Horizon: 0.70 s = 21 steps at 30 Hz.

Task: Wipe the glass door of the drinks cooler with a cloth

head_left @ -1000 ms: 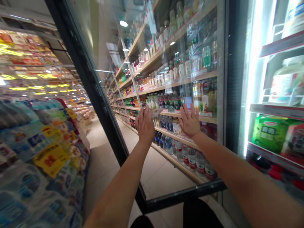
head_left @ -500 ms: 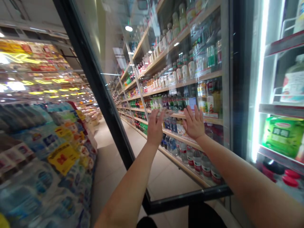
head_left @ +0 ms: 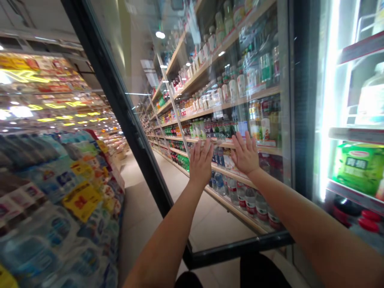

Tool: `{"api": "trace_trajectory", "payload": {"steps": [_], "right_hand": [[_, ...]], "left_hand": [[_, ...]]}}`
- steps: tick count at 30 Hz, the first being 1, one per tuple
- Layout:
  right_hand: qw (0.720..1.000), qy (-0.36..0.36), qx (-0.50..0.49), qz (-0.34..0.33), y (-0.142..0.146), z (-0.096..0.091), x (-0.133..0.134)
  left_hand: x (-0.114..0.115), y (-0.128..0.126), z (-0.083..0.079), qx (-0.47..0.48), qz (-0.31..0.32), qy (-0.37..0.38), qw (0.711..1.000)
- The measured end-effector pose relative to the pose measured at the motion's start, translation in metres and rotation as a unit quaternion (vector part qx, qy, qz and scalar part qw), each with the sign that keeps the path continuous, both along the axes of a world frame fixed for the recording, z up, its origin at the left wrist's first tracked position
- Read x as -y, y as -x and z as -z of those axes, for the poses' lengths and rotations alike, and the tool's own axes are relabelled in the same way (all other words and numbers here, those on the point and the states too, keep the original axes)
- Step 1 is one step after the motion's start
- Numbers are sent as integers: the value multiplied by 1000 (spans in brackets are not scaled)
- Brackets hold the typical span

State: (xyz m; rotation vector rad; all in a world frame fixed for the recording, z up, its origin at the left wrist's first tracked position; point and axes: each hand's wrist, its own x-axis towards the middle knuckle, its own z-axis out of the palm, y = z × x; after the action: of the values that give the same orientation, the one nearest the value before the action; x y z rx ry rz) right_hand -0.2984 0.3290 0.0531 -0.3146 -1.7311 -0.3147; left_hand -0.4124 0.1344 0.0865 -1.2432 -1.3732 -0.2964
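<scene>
A black-framed glass door (head_left: 207, 256) of a lit refrigerated cabinet stands swung out in front of me. Against its pane, my left hand (head_left: 201, 162) lies spread with fingers pointing up, left of centre. My right hand (head_left: 245, 154) rests on the same glass to its right, palm forward and fingers apart. Neither hand shows anything held; whatever may be under the palms is hidden. Through the pane appear long wooden shelves (head_left: 216, 106) filled with bottles and cans.
On the right, the cabinet's shelves (head_left: 354, 134) carry a green package (head_left: 358, 166) and bottles with red caps (head_left: 369, 224). At left stands a big stack of wrapped water bottles (head_left: 54, 228) with a yellow sign (head_left: 82, 200). A tiled aisle (head_left: 135, 208) runs between.
My left hand has turned from edge-on to flat on the glass, fingers now spread. A pale blurred patch by its fingertips no longer shows. My right hand has barely moved.
</scene>
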Motion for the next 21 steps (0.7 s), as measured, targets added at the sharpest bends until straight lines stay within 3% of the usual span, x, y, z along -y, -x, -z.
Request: {"api": "trace_trajectory", "payload": {"steps": [3, 5, 9, 11, 13, 17, 19, 21], "right_hand": [[1000, -4, -1, 0, -1, 0, 0], [1000, 2, 3, -3, -1, 1, -1], [1000, 11, 6, -5, 0, 1, -1], [1000, 10, 3, -2, 0, 1, -2], [1000, 6, -1, 1, 0, 1, -1], [1000, 14, 0, -2, 0, 2, 0], [1000, 16, 0, -5, -1, 2, 0], [1000, 14, -5, -5, 0, 2, 0]], "left_hand": [[8, 1, 26, -41, 18, 53, 998], [13, 6, 30, -58, 21, 88, 994], [20, 19, -1, 10, 12, -8, 1000], [22, 21, -10, 41, 11, -60, 997], [27, 20, 1, 54, 6, -78, 996], [43, 19, 43, 29, 10, -16, 999], [50, 24, 46, 15, 19, 7, 1000], [53, 32, 31, 19, 24, -18, 999]]}}
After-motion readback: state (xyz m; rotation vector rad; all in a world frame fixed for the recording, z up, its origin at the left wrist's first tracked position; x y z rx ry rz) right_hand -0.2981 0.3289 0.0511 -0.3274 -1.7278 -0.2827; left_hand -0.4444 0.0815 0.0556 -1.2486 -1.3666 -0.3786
